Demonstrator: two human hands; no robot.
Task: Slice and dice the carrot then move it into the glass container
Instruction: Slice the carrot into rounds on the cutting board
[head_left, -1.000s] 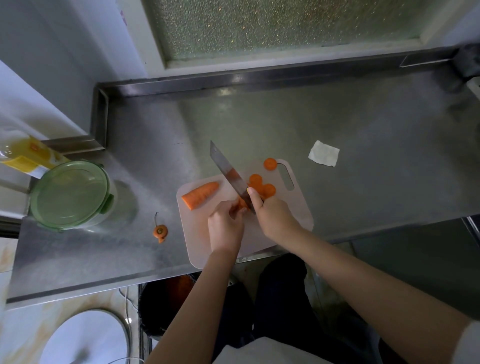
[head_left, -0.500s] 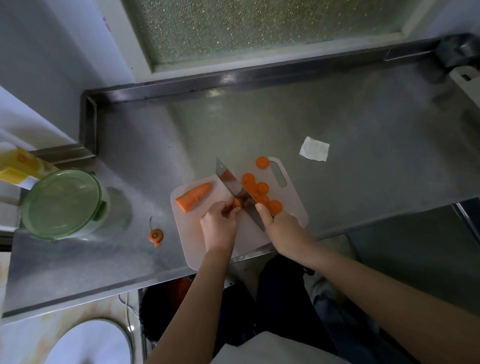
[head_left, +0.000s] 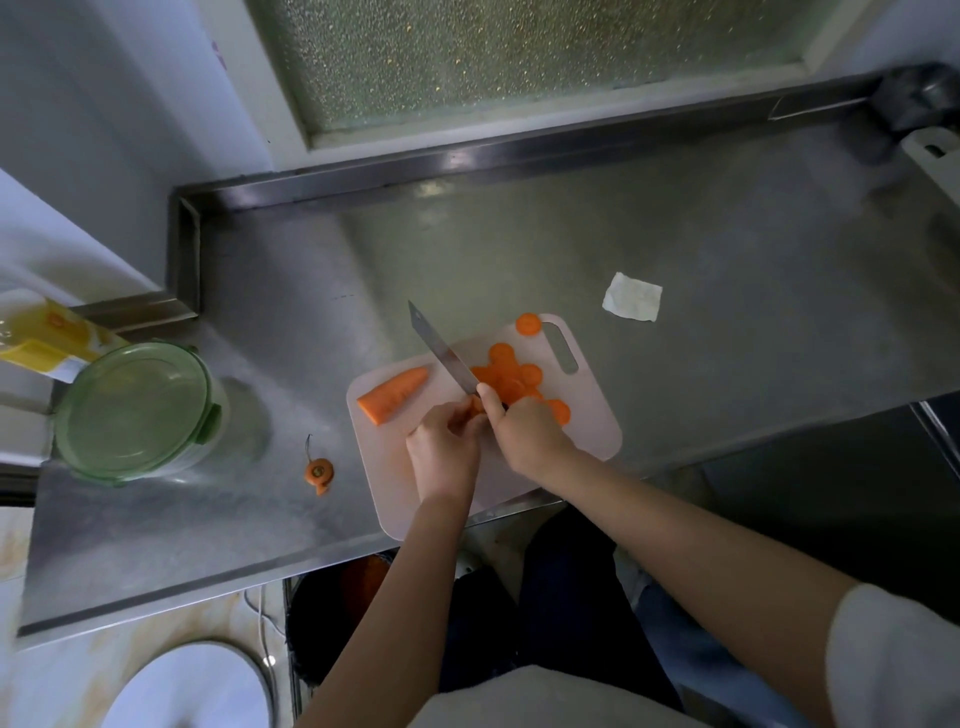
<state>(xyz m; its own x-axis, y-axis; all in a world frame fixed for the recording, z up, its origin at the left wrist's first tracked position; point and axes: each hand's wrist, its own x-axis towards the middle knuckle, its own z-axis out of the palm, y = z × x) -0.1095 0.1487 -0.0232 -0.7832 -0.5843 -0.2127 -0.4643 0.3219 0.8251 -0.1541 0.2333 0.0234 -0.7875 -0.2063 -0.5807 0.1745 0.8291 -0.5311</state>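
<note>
A pale pink cutting board (head_left: 592, 415) lies at the steel counter's front edge. On its left end rests a tapered carrot piece (head_left: 393, 395). Several round carrot slices (head_left: 511, 374) are piled on its right side, and one lone slice (head_left: 528, 324) sits by the handle hole. My left hand (head_left: 444, 447) pinches a small carrot stub that is mostly hidden under my fingers. My right hand (head_left: 524, 428) grips the knife (head_left: 441, 353), forefinger along the blade's spine, with the blade down beside the stub. The glass container (head_left: 136, 410) with its green lid on stands at far left.
A cut carrot top with its stem (head_left: 318, 470) lies on the counter left of the board. A white folded tissue (head_left: 632, 297) sits behind the board. A yellow carton (head_left: 47, 338) is behind the container. A raised steel rim (head_left: 467, 161) borders the counter's back.
More slices lie in the pile to the right of the blade. The knife has lifted and come down again on the stub, and my left hand has drawn back slightly along it.
</note>
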